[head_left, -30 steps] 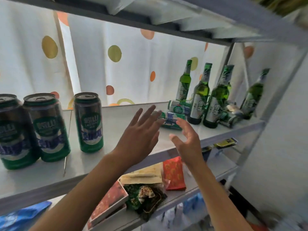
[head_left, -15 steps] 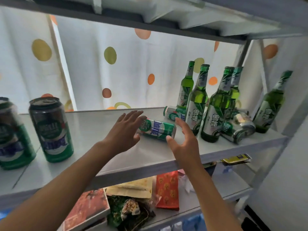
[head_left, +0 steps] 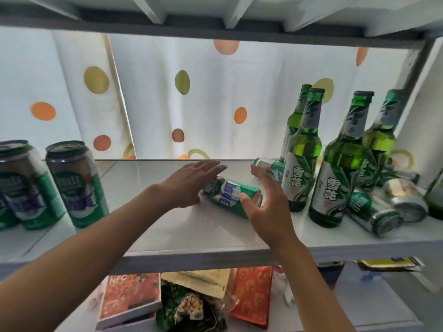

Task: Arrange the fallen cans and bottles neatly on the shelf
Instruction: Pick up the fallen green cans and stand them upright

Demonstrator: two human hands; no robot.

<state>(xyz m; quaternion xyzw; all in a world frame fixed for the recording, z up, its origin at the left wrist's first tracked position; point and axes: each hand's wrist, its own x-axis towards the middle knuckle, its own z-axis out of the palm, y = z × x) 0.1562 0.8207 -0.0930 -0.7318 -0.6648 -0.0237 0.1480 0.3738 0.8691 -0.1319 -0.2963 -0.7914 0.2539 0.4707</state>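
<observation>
Both hands have closed in on a fallen green can (head_left: 231, 196) lying mid-shelf (head_left: 191, 236). The left hand (head_left: 191, 182) hovers released at its top end; the right hand (head_left: 266, 207), fingers spread, begins cupping it, not yet grasping. Righting looks imminent.

A single head-worn wide-angle view looks forward and slightly down into a shelf (head_left: 191, 231) from close in front, at about the level of its board. The upper board's underside crosses the top of the frame, a lower shelf (head_left: 395, 305) shows along the bottom, and a dotted curtain (head_left: 215, 104) fills the back.
</observation>
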